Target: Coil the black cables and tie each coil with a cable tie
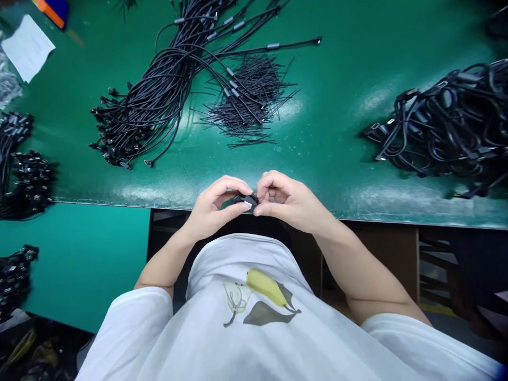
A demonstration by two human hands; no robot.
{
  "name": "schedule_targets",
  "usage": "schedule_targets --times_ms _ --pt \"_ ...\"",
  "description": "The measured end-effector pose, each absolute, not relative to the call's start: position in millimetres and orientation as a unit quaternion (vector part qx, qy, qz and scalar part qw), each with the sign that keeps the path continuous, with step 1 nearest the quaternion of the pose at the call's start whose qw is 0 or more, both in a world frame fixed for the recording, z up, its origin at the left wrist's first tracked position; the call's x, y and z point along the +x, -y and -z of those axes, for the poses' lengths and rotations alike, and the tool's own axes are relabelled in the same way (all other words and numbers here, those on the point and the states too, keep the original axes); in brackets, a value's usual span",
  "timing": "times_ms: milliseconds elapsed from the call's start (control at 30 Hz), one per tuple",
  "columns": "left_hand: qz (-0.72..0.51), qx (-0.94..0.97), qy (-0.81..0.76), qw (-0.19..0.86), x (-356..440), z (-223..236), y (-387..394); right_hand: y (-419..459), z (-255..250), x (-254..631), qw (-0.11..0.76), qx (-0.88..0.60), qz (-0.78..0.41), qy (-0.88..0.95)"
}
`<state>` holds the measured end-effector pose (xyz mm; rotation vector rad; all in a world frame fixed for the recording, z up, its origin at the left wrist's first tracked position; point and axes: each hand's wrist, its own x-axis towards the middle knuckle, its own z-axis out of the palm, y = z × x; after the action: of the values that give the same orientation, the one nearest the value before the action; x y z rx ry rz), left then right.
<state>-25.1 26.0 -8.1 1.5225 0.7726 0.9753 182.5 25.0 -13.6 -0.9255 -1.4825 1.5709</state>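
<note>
Between my hands, at the table's front edge, is a small coiled black cable (246, 200) with a pale connector end showing. My left hand (217, 205) pinches it between thumb and fingers. My right hand (283, 200) is closed at its right side, fingertips curled together against it; whether a thin tie lies in them is too small to see. Beyond my hands lies a pile of short thin black ties (254, 95). Left of that pile a bundle of straight black cables (170, 79) is spread, with plugs toward me.
A heap of coiled black cables (448, 121) lies at the right on the green table (333, 143). More cable bundles (29, 180) sit at the left edge. White paper (28, 47) and an orange and blue object (54, 11) are at the back left.
</note>
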Motion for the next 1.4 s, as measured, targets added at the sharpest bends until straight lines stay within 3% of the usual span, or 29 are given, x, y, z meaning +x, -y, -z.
schedule_targets --times_ms 133,533,700,833,933,1067,1133,1267,1400 --pt "-0.418 0.682 -0.356 0.483 -22 7 -25 -21 19 182 0.409 -0.378 -0.589 0.585" --pt "-0.455 0.807 -0.359 0.113 -6 15 -14 -19 26 170 0.503 -0.402 -0.494 0.584" --pt "-0.472 0.801 -0.364 0.055 -2 22 -17 -19 27 165 0.524 -0.411 -0.341 0.663" --pt "-0.474 0.779 -0.399 0.094 -1 30 -22 -15 22 163 0.519 -0.418 -0.281 0.69" --pt "-0.468 0.745 -0.453 0.143 -4 35 -26 -12 20 163 0.506 -0.385 -0.376 0.674" --pt "-0.486 0.673 -0.473 0.296 -7 36 -33 -20 25 169 0.521 -0.387 -0.511 0.564" --pt "-0.483 0.637 -0.459 0.387 -7 35 -36 -28 31 171 0.528 -0.412 -0.53 0.52" --pt "-0.473 0.574 -0.432 0.51 -4 35 -42 -37 38 170 0.456 -0.409 -0.578 0.54" --pt "-0.475 0.498 -0.404 0.603 1 39 -43 -33 35 165 0.482 -0.429 -0.564 0.515"
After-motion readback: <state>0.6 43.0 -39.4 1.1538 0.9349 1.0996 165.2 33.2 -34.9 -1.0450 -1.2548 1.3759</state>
